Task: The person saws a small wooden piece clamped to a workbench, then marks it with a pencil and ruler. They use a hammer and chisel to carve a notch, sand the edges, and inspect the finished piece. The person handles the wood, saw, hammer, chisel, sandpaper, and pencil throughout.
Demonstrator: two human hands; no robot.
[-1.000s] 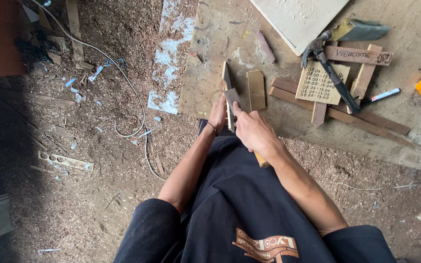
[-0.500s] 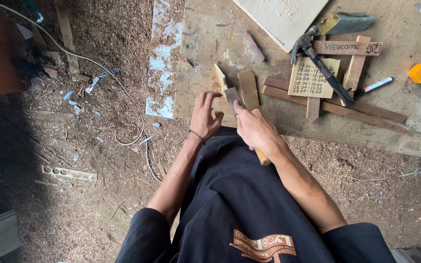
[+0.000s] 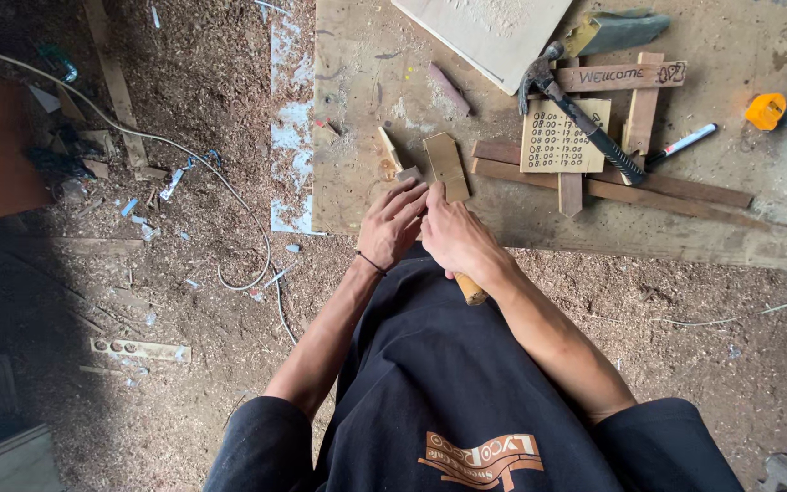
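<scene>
- Both hands have drawn together since the earlier frame: left hand point(image 3: 392, 223), which lay flat and apart on the board edge, now sits tight against right hand point(image 3: 453, 239).
- Small wooden piece point(image 3: 446, 166), tan with a pointed top, lies flat on the plywood board point(image 3: 357, 109) near its front edge, just beyond both sets of fingertips; the right hand's fingers touch its near end.
- Left hand: fingers spread lightly and laid flat, tips on a small grey block point(image 3: 409, 173) just left of the wooden piece; not closed round anything.
- Right hand: curled into a fist round a wooden tool handle point(image 3: 470, 290) whose butt sticks out below the palm; working end hidden under the hands, so the kind of tool cannot be told.
- Thin pale sliver point(image 3: 389, 148) stands tilted just left of the wooden piece.
- Further right on the board: crossed dark wooden slats point(image 3: 676, 189), a light plaque point(image 3: 553, 137) with handwriting, a claw hammer point(image 3: 585, 123) lying across it, a marker pen point(image 3: 680, 146), a yellow tape measure point(image 3: 765, 111).
- Pale panel point(image 3: 494, 32) at the board's far edge.
- Floor around is sawdust, with a white cable point(image 3: 184, 150) looping at left.
</scene>
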